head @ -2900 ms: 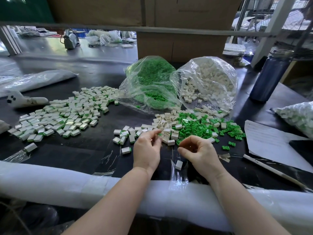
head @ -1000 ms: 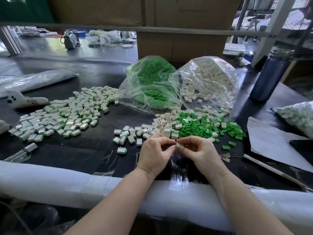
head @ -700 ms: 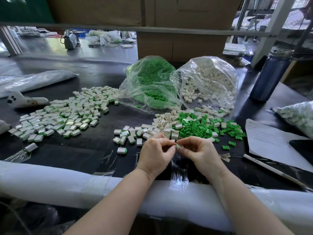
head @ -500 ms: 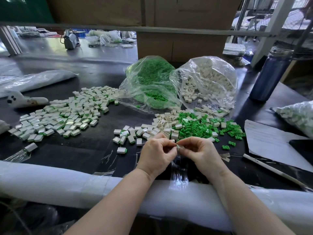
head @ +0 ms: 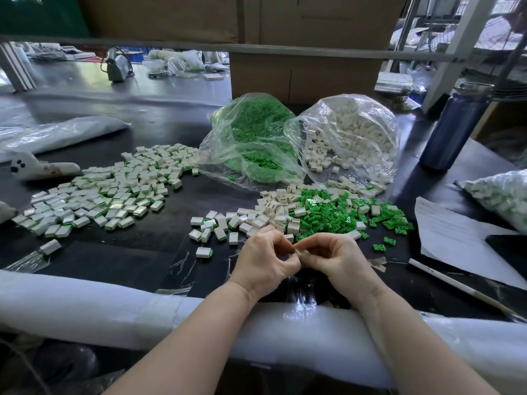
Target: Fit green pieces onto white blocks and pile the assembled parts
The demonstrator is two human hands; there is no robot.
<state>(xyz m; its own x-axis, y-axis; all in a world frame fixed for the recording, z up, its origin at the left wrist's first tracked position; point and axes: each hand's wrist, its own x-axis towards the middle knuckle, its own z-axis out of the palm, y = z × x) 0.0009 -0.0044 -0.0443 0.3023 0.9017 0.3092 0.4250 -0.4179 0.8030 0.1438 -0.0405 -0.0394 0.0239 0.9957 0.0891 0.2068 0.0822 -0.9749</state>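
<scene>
Black table (head: pixel 159 252); paper (head: pixel 456 235) writing unreadable; hands (head: pixel 296 253) pinch small part (head: pixel 299 252), perhaps white.

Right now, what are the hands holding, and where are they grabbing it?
Both hands, left hand and right hand, pinch one small part between fingertips. Fingers hide which end each grips.

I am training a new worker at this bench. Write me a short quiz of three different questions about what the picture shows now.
1. True or false: the bag of green pieces lies to the left of the bag of white blocks.
2. Where is the big pile of assembled parts: A) left of the hands, B) right of the hands, C) inside a bag?
3. Fill in: the left hand and right hand meet over a small ____ part.

Key: 1 true; 2 A; 3 white.
</scene>
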